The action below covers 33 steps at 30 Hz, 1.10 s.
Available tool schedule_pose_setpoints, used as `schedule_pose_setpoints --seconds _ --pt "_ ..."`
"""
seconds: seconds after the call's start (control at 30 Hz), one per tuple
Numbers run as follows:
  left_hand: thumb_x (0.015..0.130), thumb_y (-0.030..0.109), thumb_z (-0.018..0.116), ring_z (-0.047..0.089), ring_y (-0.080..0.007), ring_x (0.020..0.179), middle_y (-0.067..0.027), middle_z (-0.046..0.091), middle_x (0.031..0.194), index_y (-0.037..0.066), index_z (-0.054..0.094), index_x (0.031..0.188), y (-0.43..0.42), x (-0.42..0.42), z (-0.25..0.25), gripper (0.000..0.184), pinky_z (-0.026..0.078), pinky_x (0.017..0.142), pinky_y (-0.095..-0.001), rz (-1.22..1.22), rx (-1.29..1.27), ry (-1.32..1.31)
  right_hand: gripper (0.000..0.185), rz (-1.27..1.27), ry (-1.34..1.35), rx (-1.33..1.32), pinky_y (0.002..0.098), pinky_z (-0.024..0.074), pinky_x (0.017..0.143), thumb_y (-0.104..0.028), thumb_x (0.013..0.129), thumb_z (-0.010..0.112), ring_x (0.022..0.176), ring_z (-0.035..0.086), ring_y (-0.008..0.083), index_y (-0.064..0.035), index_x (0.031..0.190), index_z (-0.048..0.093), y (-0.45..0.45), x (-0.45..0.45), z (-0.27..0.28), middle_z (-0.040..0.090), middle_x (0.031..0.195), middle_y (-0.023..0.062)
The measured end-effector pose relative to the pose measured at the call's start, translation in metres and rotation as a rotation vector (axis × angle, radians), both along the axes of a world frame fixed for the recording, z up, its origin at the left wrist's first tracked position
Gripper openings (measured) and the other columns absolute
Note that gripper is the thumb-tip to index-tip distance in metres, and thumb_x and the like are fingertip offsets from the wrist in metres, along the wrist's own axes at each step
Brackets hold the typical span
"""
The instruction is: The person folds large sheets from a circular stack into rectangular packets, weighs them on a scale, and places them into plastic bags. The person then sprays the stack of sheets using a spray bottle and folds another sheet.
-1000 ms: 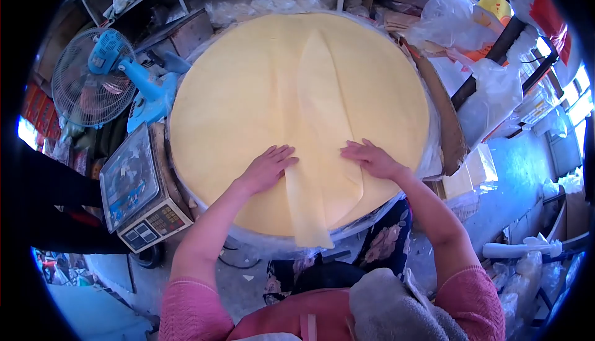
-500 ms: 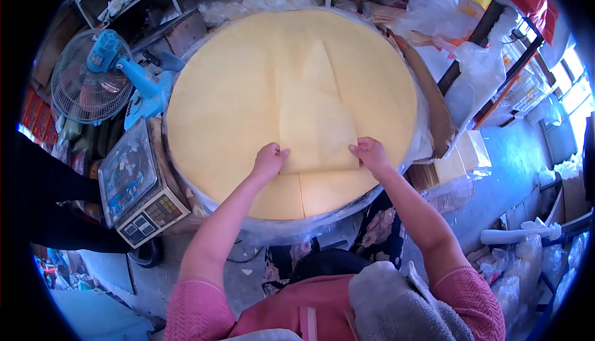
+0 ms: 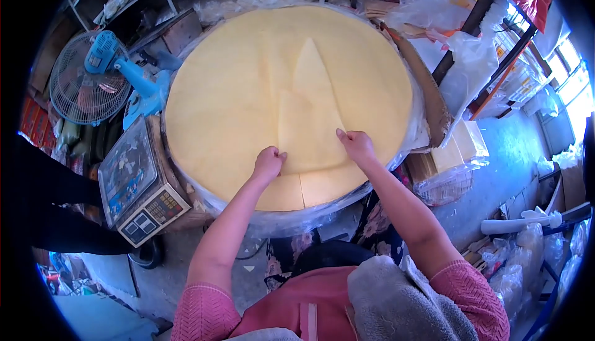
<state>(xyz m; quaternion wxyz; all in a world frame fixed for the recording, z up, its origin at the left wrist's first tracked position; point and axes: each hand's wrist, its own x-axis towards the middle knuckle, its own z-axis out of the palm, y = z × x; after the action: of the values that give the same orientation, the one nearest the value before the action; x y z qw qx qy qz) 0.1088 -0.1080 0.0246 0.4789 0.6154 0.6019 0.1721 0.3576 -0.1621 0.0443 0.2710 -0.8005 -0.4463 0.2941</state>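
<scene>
A wide, round pile of thin pale-yellow sheet (image 3: 217,93) lies in front of me, with clear plastic round its edge. On it the near part of the top sheet is folded away from me as a flap (image 3: 307,121). My left hand (image 3: 270,162) pinches the flap's left side near the fold. At the flap's right side my right hand (image 3: 357,145) is closed on the sheet, thumb and fingers together. A narrow pointed fold runs up the middle beyond the flap.
A blue fan (image 3: 99,78) and a scale (image 3: 149,211) with a clear-covered tray stand at the left. Beside them a person's dark-clothed legs (image 3: 68,192) show. At the right are a cardboard strip (image 3: 427,87), stacked yellow sheets (image 3: 455,149) and plastic bags.
The hands, flat and open on the sheet a second ago, now grip it. The near strip that hung over the edge has been folded back away from me. The right hand has shifted slightly up and left.
</scene>
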Motion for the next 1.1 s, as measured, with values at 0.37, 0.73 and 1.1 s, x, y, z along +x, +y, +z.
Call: schedule_pose_setpoints --seconds 0.37,0.73,1.1 --pt "0.083 0.018 0.061 0.064 -0.0242 0.071 -0.0151 0.062 0.084 0.000 0.055 0.093 -0.004 -0.008 0.021 0.022 0.053 0.058 -0.0342 -0.046 -0.178 0.206 0.029 0.095 -0.242 0.071 0.0463 0.0487 0.070 -0.028 0.089 0.052 0.079 0.061 0.0392 -0.0003 0.086 0.059 0.014 -0.004 -0.025 0.064 0.084 0.0203" --pt "0.090 0.054 0.038 0.006 -0.0266 0.141 -0.0121 0.013 0.152 0.013 0.025 0.144 -0.013 0.029 -0.010 0.069 0.002 0.109 -0.0583 -0.464 0.655 0.663 0.056 0.480 -0.757 0.333 0.0550 0.0217 0.105 -0.031 0.090 0.050 0.137 0.019 0.0311 -0.0043 0.137 0.035 -0.001 -0.030 -0.037 0.027 0.145 0.0125" --pt "0.092 0.038 0.045 0.026 -0.0285 0.135 -0.0142 0.033 0.143 0.003 0.035 0.136 0.167 0.042 -0.034 0.057 0.025 0.107 -0.0483 -0.289 0.801 0.654 0.057 0.500 -0.499 0.144 0.0575 0.0234 0.103 -0.034 0.088 0.052 0.136 0.023 0.0288 -0.0065 0.135 0.037 0.041 -0.002 -0.008 0.031 0.143 0.0130"
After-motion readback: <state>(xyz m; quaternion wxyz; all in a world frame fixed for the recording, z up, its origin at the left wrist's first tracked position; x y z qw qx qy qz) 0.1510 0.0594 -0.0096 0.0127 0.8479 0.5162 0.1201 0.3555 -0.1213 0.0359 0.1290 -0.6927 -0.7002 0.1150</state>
